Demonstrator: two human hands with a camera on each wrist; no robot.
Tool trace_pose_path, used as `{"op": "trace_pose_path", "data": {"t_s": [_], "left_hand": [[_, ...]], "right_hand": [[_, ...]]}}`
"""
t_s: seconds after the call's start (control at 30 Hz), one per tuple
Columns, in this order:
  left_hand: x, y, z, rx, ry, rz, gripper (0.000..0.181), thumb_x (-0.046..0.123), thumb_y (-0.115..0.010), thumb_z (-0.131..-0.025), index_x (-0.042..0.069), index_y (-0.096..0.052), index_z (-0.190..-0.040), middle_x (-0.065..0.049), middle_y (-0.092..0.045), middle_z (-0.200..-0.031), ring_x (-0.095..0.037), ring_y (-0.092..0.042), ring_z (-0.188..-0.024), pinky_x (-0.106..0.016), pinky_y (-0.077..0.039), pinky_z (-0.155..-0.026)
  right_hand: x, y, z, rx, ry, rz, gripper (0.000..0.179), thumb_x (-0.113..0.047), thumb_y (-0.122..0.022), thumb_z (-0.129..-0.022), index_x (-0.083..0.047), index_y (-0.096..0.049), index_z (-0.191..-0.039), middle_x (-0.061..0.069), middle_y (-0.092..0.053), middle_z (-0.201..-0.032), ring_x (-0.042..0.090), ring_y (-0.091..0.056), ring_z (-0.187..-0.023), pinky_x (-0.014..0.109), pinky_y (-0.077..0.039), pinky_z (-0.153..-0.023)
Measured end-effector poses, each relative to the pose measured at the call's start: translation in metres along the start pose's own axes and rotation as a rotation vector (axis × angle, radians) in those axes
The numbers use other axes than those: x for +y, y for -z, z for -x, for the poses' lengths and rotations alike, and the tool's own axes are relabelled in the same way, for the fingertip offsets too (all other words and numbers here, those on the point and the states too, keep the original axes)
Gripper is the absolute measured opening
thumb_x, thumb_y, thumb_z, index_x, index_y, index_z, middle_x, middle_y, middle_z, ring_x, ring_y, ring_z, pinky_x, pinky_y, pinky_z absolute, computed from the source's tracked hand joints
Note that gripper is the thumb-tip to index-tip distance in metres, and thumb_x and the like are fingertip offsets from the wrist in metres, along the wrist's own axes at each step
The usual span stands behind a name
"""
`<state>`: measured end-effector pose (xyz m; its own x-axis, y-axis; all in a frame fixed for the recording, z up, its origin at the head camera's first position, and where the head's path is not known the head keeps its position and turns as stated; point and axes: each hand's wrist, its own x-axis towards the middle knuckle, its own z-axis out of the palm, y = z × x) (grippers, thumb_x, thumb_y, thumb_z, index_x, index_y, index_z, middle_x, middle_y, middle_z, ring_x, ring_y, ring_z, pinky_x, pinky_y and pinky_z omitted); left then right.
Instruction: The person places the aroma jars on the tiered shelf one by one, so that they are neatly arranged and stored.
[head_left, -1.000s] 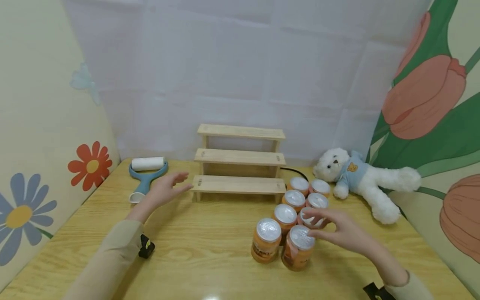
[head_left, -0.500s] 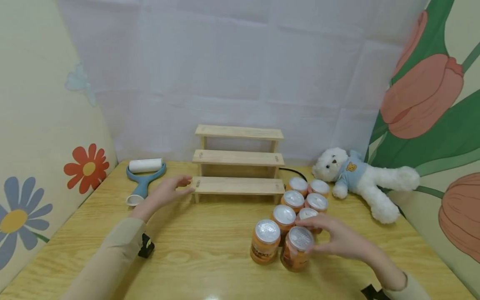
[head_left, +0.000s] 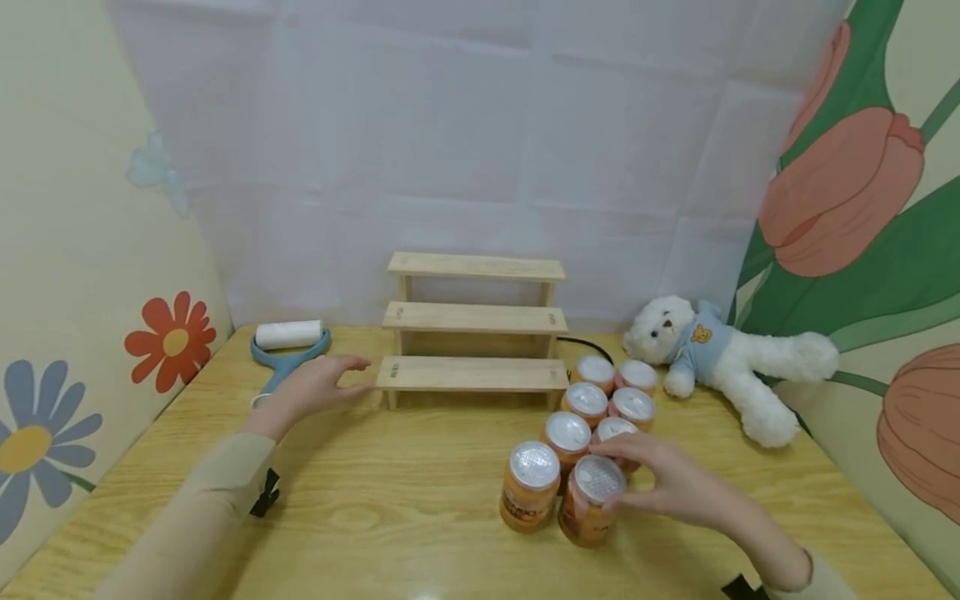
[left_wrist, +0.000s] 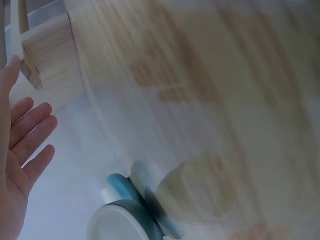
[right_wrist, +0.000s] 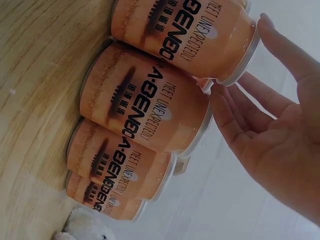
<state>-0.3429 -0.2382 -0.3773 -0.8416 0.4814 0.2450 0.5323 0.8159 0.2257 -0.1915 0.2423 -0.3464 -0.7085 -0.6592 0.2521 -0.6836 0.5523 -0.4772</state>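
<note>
My right hand pinches the rim of the front right orange can, thumb on the near side and fingers behind it. The can stands upright on the table. In the right wrist view the thumb touches the rim of the nearest can, and the fingers reach into the gap by a neighbouring can. Several more such cans with clear lids stand in two rows behind. My left hand holds nothing, fingers relaxed, just left of the lowest step of a wooden three-step shelf; in the left wrist view its palm shows.
A blue lint roller lies at the back left, partly behind the left hand. At the right lies a white teddy bear in a blue shirt. A dark cable runs behind the cans. A white cloth hangs at the back.
My right hand has moved down and in, closing its thumb and fingers about the front right can. My left hand neared the shelf's end, then drew slightly back left.
</note>
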Motion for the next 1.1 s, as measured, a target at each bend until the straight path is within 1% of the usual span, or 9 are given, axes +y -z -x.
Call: {"op": "trace_pose_path", "data": {"t_s": [0.1,0.2,0.33,0.43,0.53,0.73,0.87,0.97,1.1], "left_hand": [[0.002,-0.002,-0.002,-0.001,-0.027,-0.051,0.054,0.038,-0.06,-0.091,-0.003,-0.055,-0.126,-0.024,-0.061,-0.12,-0.038,-0.061,-0.103,-0.048,-0.053,-0.083],[0.007,-0.006,-0.005,-0.004,-0.033,-0.039,0.058,0.041,-0.057,-0.093,-0.003,-0.051,-0.13,-0.027,-0.056,-0.124,-0.041,-0.059,-0.107,-0.051,-0.051,-0.086],[0.013,-0.012,-0.01,-0.016,0.0,0.046,0.063,0.046,-0.052,-0.094,-0.003,-0.047,-0.134,-0.027,-0.052,-0.13,-0.043,-0.051,-0.118,-0.055,-0.045,-0.095],[0.015,-0.015,-0.012,-0.037,0.049,0.123,0.065,0.048,-0.048,-0.095,-0.002,-0.045,-0.137,-0.027,-0.049,-0.134,-0.044,-0.047,-0.122,-0.057,-0.041,-0.099],[0.015,-0.017,-0.012,-0.046,0.095,0.191,0.063,0.046,-0.046,-0.097,0.0,-0.043,-0.139,-0.026,-0.047,-0.136,-0.044,-0.044,-0.125,-0.058,-0.038,-0.102],[0.013,-0.02,-0.012,-0.029,0.095,0.219,0.059,0.041,-0.045,-0.098,-0.002,-0.043,-0.138,-0.026,-0.046,-0.137,-0.043,-0.044,-0.125,-0.058,-0.037,-0.103],[0.014,-0.019,-0.013,-0.016,0.086,0.225,0.058,0.04,-0.047,-0.098,-0.004,-0.044,-0.137,-0.026,-0.047,-0.136,-0.044,-0.045,-0.124,-0.057,-0.037,-0.102],[0.013,-0.019,-0.014,-0.013,0.081,0.231,0.057,0.037,-0.048,-0.098,-0.005,-0.044,-0.137,-0.027,-0.048,-0.136,-0.044,-0.045,-0.123,-0.057,-0.038,-0.102],[0.013,-0.02,-0.014,-0.016,0.081,0.245,0.056,0.035,-0.049,-0.098,-0.005,-0.044,-0.136,-0.026,-0.048,-0.135,-0.044,-0.046,-0.123,-0.057,-0.039,-0.101]], "right_hand": [[-0.001,0.0,0.001,0.0,-0.027,0.003,0.056,-0.038,-0.072,-0.08,-0.009,-0.059,-0.126,0.005,-0.063,-0.118,0.003,-0.057,-0.094,0.025,-0.054,-0.076],[-0.003,0.0,0.002,0.0,-0.045,0.011,0.056,-0.039,-0.071,-0.08,-0.01,-0.059,-0.126,0.006,-0.063,-0.119,0.005,-0.058,-0.096,0.026,-0.054,-0.077],[-0.007,-0.002,0.004,0.006,-0.075,0.065,0.06,-0.044,-0.07,-0.079,-0.011,-0.058,-0.128,0.006,-0.061,-0.123,0.013,-0.059,-0.103,0.031,-0.054,-0.083],[-0.011,-0.003,0.006,0.005,-0.097,0.117,0.063,-0.047,-0.07,-0.077,-0.011,-0.058,-0.128,0.006,-0.061,-0.124,0.018,-0.059,-0.107,0.036,-0.053,-0.087],[-0.011,-0.005,0.006,0.016,-0.09,0.155,0.062,-0.046,-0.071,-0.077,-0.01,-0.059,-0.126,0.005,-0.062,-0.122,0.021,-0.059,-0.107,0.038,-0.053,-0.088],[-0.012,-0.013,0.004,0.099,-0.029,0.197,0.061,-0.041,-0.076,-0.075,-0.003,-0.063,-0.12,0.001,-0.061,-0.111,0.015,-0.061,-0.098,0.033,-0.055,-0.081],[-0.015,-0.018,0.003,0.136,-0.039,0.22,0.064,-0.045,-0.075,-0.074,-0.001,-0.063,-0.119,0.001,-0.058,-0.105,0.01,-0.058,-0.09,0.029,-0.054,-0.074],[-0.017,-0.021,0.004,0.124,-0.067,0.231,0.067,-0.046,-0.072,-0.077,-0.001,-0.059,-0.125,0.007,-0.06,-0.115,0.017,-0.06,-0.099,0.035,-0.055,-0.081],[-0.017,-0.022,0.005,0.094,-0.074,0.207,0.065,-0.043,-0.07,-0.081,-0.003,-0.055,-0.13,0.015,-0.058,-0.127,0.028,-0.059,-0.112,0.044,-0.053,-0.088]]}}
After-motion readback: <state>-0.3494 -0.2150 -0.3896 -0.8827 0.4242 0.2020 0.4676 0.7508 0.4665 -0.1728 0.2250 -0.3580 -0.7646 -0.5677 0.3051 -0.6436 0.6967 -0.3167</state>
